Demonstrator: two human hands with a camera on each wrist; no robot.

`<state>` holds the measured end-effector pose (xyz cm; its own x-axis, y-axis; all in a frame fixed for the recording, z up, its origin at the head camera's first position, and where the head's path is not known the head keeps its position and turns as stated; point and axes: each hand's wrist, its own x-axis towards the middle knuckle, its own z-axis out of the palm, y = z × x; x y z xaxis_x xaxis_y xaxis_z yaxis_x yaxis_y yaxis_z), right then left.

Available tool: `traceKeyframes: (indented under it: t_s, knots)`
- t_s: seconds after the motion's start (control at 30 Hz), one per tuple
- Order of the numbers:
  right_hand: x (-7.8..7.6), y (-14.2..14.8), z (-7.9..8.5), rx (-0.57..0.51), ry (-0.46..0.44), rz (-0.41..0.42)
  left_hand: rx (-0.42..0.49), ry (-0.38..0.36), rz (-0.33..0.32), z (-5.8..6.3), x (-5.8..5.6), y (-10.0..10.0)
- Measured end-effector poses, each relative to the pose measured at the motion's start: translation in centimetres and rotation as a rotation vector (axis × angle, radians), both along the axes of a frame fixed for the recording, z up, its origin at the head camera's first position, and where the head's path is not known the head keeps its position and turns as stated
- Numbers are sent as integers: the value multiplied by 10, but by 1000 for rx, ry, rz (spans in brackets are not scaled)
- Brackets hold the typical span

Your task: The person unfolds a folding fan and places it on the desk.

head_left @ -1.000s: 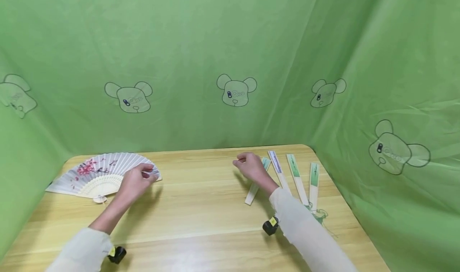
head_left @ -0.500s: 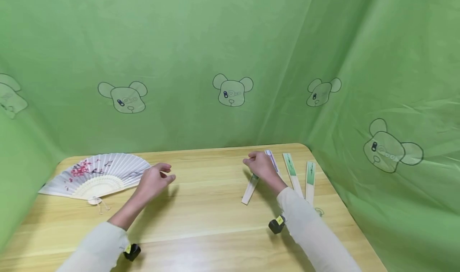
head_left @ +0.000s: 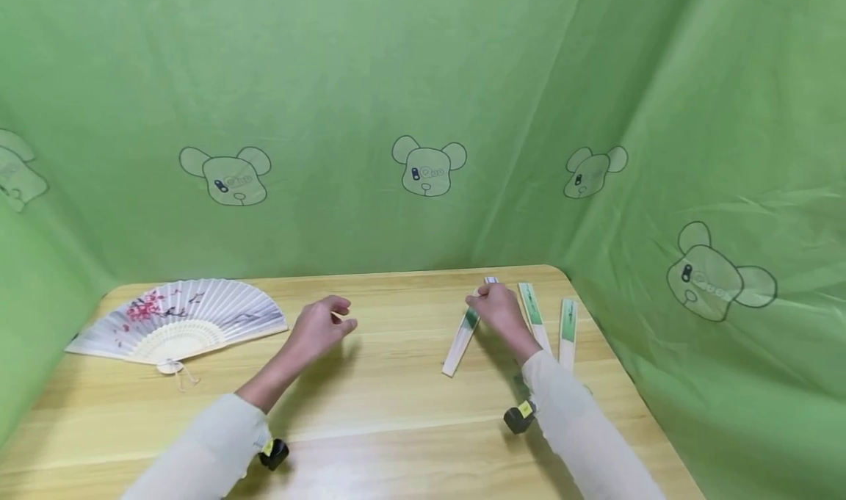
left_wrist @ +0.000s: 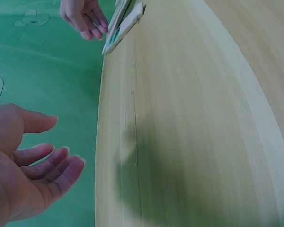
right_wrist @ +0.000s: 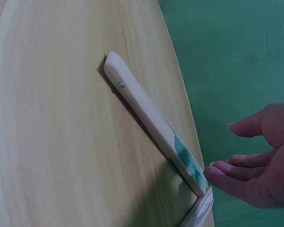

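My left hand [head_left: 322,329] is above the middle of the wooden table, its fingers loosely bent with nothing between them. To its left, an unfolded pleated fan [head_left: 198,335] with pink blossoms lies flat. My right hand [head_left: 502,313] hovers over the far end of a folded fan [head_left: 456,349] with green-printed cloth. In the right wrist view this folded fan [right_wrist: 146,111] lies slanted, and the relaxed fingertips [right_wrist: 215,177] overlap its green end, gripping nothing. A purple-printed folded fan [head_left: 490,280] is mostly hidden behind that hand.
Two more green-printed folded fans, one nearer [head_left: 531,303] and one farther right [head_left: 568,324], lie beside the right forearm, which covers their lower ends. Green curtains [head_left: 317,103] with bear drawings stand behind and beside the table [head_left: 370,412].
My left hand has moved right, away from the unfolded fan. The right hand has shifted right over the folded fans, covering most of the purple-printed one. The fans lie as before.
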<state>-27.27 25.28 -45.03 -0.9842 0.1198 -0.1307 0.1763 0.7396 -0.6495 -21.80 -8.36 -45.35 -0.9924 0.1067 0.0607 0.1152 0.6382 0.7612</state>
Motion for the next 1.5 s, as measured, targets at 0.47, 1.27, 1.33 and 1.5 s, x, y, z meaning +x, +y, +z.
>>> traceKeyframes:
  t_s: [0.47, 1.27, 1.33, 1.5]
  knots:
    - [-4, 13, -8, -77, -70, -60, 6, -32, -92, 3, -1, 52]
    - [-18, 23, -10, -174, -154, -173, -50, -106, -218, -8, -11, 116]
    - [-21, 24, -11, -175, -158, -178, -68, -109, -220, -9, -12, 121]
    - [-24, 23, -13, -194, -167, -191, -98, -123, -233, -11, -12, 133]
